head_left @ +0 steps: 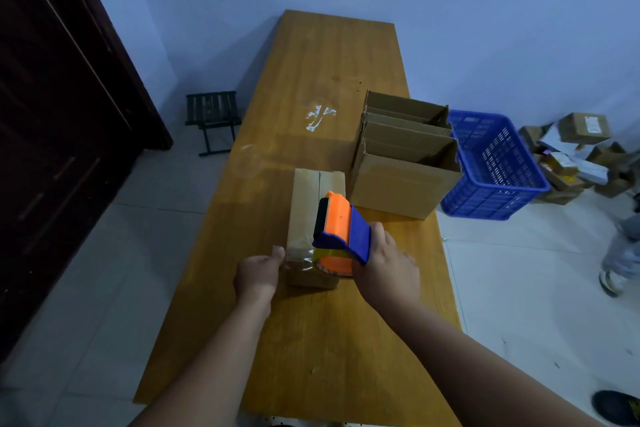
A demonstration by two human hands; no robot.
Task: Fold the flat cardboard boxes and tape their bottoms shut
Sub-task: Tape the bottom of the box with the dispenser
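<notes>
A folded cardboard box (306, 204) lies bottom-up on the wooden table (311, 80), its flaps meeting in a seam along the top. My right hand (384, 263) grips an orange and blue tape dispenser (341, 232) over the box's near end. A strip of clear tape (299, 251) runs from the dispenser over the near edge. My left hand (258, 276) pinches the tape's loose end against the box's near left corner.
Several folded open-topped boxes (405, 156) stand in a row at the table's right edge. A blue plastic basket (491, 166) sits on the floor beyond them, with a pile of parcels (571, 156) further right. A small black stool (213, 120) stands left of the table. Another person's feet (616, 274) are at right.
</notes>
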